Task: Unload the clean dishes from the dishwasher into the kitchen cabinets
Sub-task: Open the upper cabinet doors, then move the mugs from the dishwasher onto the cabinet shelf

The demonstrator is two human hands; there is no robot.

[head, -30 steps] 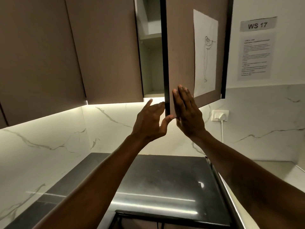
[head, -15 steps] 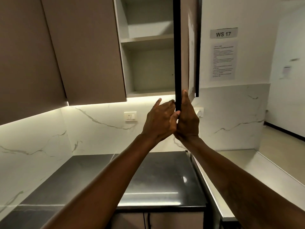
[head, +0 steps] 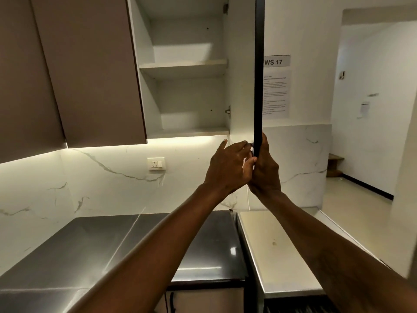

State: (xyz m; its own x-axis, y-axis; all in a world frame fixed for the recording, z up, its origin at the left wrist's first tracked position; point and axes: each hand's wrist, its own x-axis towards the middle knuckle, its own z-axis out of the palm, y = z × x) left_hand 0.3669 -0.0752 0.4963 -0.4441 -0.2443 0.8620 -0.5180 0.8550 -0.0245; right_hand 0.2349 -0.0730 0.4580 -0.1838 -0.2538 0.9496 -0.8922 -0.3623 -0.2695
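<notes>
The upper cabinet (head: 191,66) stands open, and its two white shelves hold nothing. Its door (head: 258,75) is swung out edge-on toward me, showing as a dark vertical strip. My left hand (head: 228,166) and my right hand (head: 265,168) both hold the door's bottom corner, left on the inner side, right on the outer side. No dishes and no dishwasher rack are clearly in view.
Closed brown cabinet doors (head: 85,71) fill the upper left. A dark steel counter (head: 135,245) lies below, with a pale counter (head: 277,249) to its right. A wall socket (head: 156,163) sits on the marble backsplash. A doorway opens at far right.
The cabinet door has swung further open, from showing its front face to edge-on. Both hands stayed on its lower corner, and the cabinet's inside came fully into view.
</notes>
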